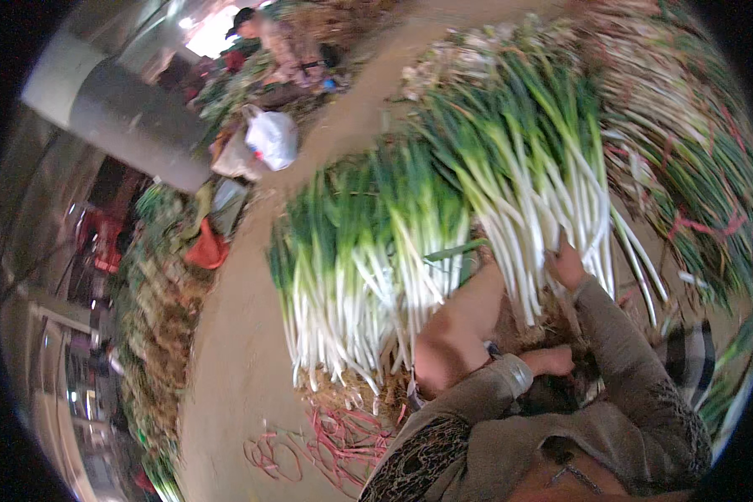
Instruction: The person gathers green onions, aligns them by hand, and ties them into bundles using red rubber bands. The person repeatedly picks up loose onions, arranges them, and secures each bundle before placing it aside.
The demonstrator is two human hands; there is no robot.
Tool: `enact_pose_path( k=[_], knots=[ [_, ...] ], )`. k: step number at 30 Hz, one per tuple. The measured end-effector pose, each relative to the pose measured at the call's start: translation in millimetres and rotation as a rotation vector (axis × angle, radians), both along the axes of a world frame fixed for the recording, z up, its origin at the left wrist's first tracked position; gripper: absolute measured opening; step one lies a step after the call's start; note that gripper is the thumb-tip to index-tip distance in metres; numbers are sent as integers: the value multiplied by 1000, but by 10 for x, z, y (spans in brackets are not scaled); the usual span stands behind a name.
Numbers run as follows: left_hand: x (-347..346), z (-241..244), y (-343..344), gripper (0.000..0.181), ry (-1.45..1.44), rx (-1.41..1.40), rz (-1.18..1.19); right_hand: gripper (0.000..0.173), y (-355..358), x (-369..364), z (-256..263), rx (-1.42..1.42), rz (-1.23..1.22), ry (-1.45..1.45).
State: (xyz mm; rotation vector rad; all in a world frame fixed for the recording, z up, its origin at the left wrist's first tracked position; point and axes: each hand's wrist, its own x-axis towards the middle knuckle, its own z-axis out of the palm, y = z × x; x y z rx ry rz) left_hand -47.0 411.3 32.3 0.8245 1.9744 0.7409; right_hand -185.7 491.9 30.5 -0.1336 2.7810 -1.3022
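My right hand (566, 267) grips the white lower stem of a long green onion, among the stalks right in front of me. My left hand (551, 361) is lower, near my lap, with its fingers curled; whether it holds anything is hidden. A bare knee (455, 342) rises between the two heaps. Left of the knee, a dense row of green onions (357, 301) lies on the floor, white ends towards me and green tops away. A second bundle (527, 169) fans out ahead of my right hand. Brown, rooty debris (533, 332) lies beneath it.
Pink tying strips (351, 442) lie tangled on the concrete floor (232, 351). More onions (715, 219) are heaped at right, others (156, 326) at left. A white plastic bag (273, 139) stands by a pillar (144, 119). A person (285, 53) sits farther back.
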Motion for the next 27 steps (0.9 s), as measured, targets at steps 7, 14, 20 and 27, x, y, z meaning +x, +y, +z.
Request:
enact_pose_path(
  k=[7, 14, 20, 27],
  knots=[
    [154, -716, 34, 36, -45, 215, 265, 48, -133, -61, 879, -496, -370, -86],
    [-196, 273, -53, 33, 100, -168, 162, 52, 113, 101, 1131, -676, -190, -367],
    [-514, 730, -241, 29, 138, -213, 332, 24, 499, 374, 1779, -724, -178, -409],
    [-634, 1400, -173, 57, -1034, 1343, 798, 59, 798, 1683, 2441, 81, 377, -9]
  ],
)
